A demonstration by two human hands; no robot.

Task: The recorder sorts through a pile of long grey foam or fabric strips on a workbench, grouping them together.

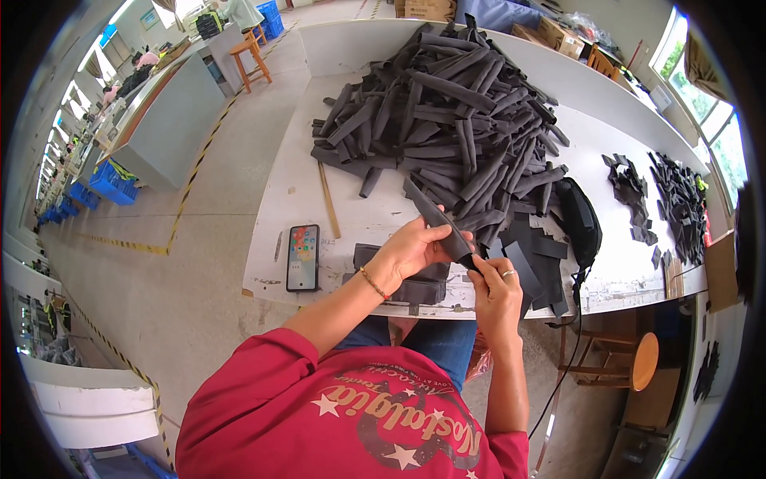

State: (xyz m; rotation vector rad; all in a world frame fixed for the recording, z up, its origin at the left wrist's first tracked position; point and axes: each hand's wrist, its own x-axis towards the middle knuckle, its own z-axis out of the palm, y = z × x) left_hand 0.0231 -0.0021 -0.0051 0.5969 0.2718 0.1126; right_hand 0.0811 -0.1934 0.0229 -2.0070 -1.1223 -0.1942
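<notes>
A long dark grey fabric sleeve point(432, 209) slants across the middle of the view, its far end pointing toward a large pile of similar sleeves point(447, 104). My left hand point(411, 249) is closed around its middle, thumb on top. At the near end, the fingers of my right hand point(496, 289) pinch the sleeve's dark edge; whether something is inside there is hidden. Beneath my left hand lies a folded black fabric piece point(423, 291) by the table's front edge. Flat black rectangular pieces point(531, 267) lie just right of my right hand.
On the white table point(271, 207) are a phone point(303, 257) and a thin wooden strip point(329, 199) to the left. A black padded bag point(578, 219) with a hanging cord is at right, with smaller black scraps point(630, 195) beyond. A wooden stool point(643, 361) stands below right.
</notes>
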